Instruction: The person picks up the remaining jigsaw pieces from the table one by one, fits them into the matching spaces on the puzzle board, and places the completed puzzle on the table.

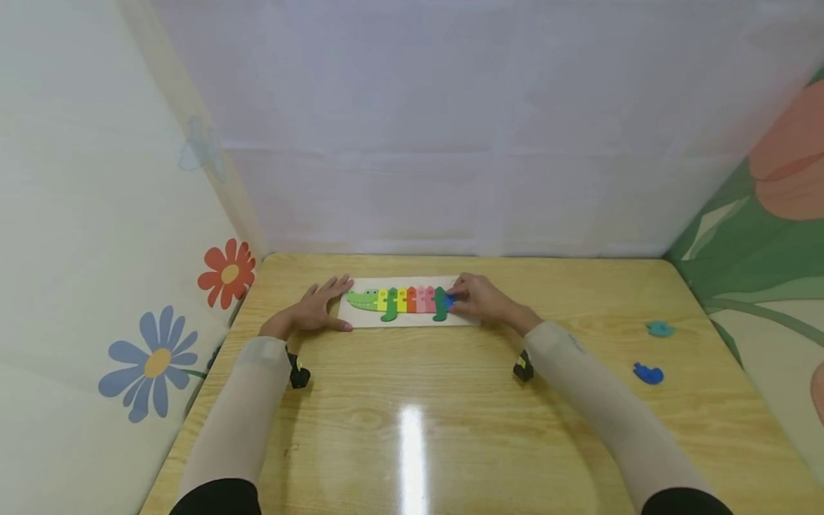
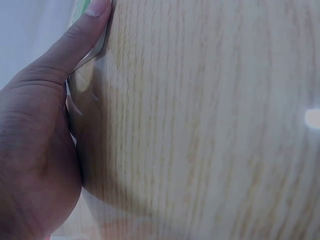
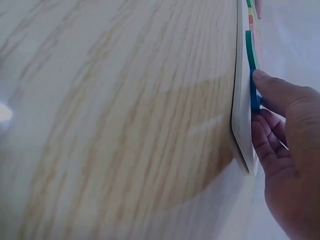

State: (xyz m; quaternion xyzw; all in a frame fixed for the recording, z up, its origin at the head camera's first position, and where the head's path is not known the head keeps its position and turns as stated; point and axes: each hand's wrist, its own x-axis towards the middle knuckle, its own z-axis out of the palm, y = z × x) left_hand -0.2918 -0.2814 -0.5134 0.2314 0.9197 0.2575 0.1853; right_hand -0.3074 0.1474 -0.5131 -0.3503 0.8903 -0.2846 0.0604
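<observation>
A white puzzle board (image 1: 415,322) lies near the far side of the table, with a crocodile (image 1: 412,300) made of coloured pieces on it. Its green head is at the left, followed by yellow, orange, pink and green segments. At the board's left end rests my left hand (image 1: 315,309), fingers spread and thumb at the near corner. My right hand (image 1: 483,298) pinches a blue puzzle piece (image 3: 255,92) beside the rear green leg piece, low over the board. The fingers partly cover this piece.
Two loose pieces lie on the table (image 1: 412,386) at the right: a teal one (image 1: 660,328) and a dark blue one (image 1: 648,373) nearer to me. White cloth (image 1: 450,143) hangs behind the table, and flower-printed sheets flank both sides.
</observation>
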